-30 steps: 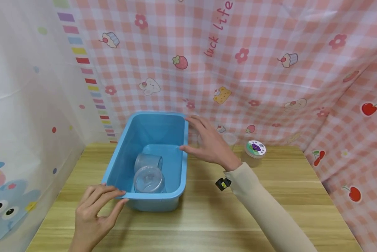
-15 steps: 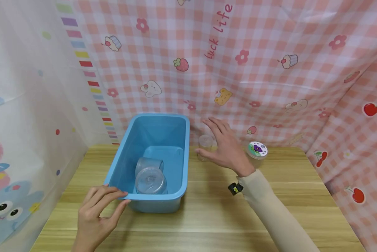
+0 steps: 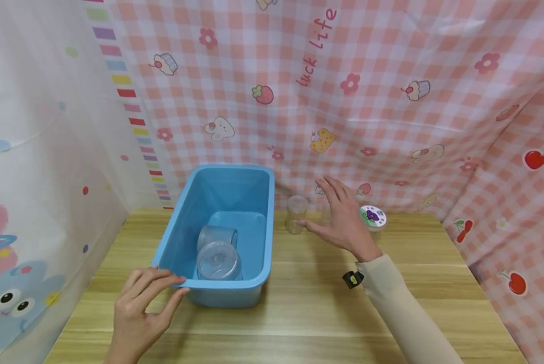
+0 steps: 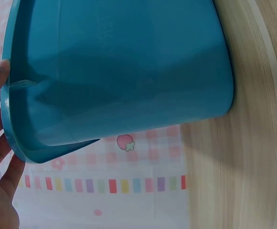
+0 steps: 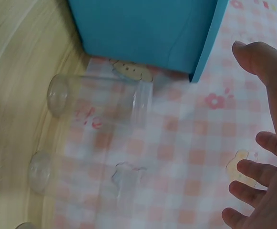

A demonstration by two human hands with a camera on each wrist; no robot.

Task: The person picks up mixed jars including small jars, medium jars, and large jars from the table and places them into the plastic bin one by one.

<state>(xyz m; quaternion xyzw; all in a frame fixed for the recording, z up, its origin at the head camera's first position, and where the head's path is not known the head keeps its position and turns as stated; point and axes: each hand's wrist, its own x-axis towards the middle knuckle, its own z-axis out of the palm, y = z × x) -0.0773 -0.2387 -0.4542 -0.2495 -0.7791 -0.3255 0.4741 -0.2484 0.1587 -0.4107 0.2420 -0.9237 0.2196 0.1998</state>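
A deep blue plastic tub [image 3: 267,242] stands on the table. My left hand [image 3: 140,306] grips its near left corner by the rim, thumb below and fingers over the edge. Inside the tub lie two clear jars: one on its side [image 3: 217,237], another [image 3: 218,260] in front with its round end up. My right hand [image 3: 342,222] is open with spread fingers, holding nothing. Just left of its thumb stands a slim clear jar [image 3: 296,215]. A second clear jar [image 5: 40,171] stands beside that one in the right wrist view, mostly hidden by the hand in the head view.
A jar with a purple-flower lid [image 3: 373,217] stands behind my right wrist, partly covered. The wood-patterned table [image 3: 308,313] runs back to a pink checked cloth [image 3: 272,121]. A white printed cloth [image 3: 35,151] hangs at the left.
My right hand has moved right, away from the tub's right rim and past the slim clear jar, which now shows. My left hand stays on the rim. The view has shifted slightly.
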